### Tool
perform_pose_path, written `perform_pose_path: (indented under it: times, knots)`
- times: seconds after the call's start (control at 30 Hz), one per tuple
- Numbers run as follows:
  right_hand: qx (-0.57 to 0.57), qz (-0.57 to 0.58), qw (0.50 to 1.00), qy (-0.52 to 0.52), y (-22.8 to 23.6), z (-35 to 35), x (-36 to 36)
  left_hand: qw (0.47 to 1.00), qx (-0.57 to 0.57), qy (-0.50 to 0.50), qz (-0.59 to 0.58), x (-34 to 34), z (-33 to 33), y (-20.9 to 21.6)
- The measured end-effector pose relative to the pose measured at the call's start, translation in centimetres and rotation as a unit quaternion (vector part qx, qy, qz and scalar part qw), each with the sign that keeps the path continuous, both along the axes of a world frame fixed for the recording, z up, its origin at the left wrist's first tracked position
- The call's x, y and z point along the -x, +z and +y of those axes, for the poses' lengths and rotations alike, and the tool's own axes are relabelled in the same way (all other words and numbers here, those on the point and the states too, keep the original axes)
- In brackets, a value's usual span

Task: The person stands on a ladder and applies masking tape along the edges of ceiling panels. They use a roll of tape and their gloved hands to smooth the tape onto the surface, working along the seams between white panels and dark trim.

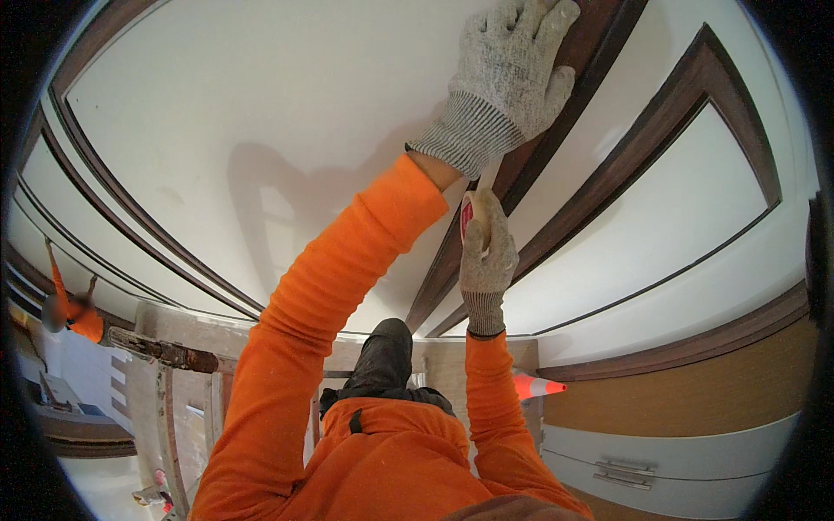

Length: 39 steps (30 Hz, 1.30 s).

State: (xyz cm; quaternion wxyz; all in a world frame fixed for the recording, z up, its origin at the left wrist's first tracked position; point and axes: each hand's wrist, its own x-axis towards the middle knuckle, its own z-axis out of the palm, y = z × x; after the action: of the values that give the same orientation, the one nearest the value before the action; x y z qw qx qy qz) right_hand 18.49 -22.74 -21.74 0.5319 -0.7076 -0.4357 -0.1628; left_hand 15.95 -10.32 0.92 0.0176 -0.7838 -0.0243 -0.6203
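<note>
My left hand (506,74), in a speckled grey knit glove, lies with its fingers stretched along a dark brown wooden trim strip (528,169) on a white panelled surface. Below it, my right hand (489,260), gloved the same way, is closed around a roll of pale tape (469,217) with a red label inside its core. From the roll a short pale strip of tape (489,176) runs up toward the left wrist. Where its upper end goes is hidden behind the left glove.
A second dark trim frame (643,143) lies to the right. Worn scaffold planks (169,352) stand lower left, and another person (82,317) in orange is beyond with raised arms. An orange and white cone (539,386) and a grey drawer unit (669,456) are lower right.
</note>
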Motion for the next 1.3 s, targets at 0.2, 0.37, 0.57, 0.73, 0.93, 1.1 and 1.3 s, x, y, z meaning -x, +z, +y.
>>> perform_pose_path:
  times: [0.2,0.37,0.57,0.73,0.93,1.1,1.3]
  knots:
    - [-0.01,-0.003,1.0,0.011,-0.3,0.1,-0.2,1.0,-0.013,0.011,0.007,0.0,0.4,0.6]
    - [-0.011,0.003,1.0,-0.006,-0.2,0.4,-0.4,0.999,0.015,-0.043,0.024,1.1,-0.1,-0.5]
    - [-0.014,0.031,0.999,0.021,0.8,0.0,0.0,0.998,-0.033,-0.029,0.037,1.6,1.1,-2.7]
    - [-0.008,-0.004,1.0,-0.019,-0.4,0.3,-0.2,0.998,-0.052,0.029,0.018,1.0,1.9,-6.1]
    - [0.001,0.011,0.999,-0.035,-1.0,0.3,-0.2,0.999,0.027,-0.031,-0.017,0.8,0.9,-8.8]
    - [0.015,0.038,0.998,-0.039,-2.2,0.1,-0.6,0.991,0.097,-0.097,0.002,0.8,0.8,-11.2]
    - [0.021,-0.011,0.998,-0.055,-2.5,0.0,-1.2,0.989,0.114,-0.096,-0.007,1.5,0.4,-11.7]
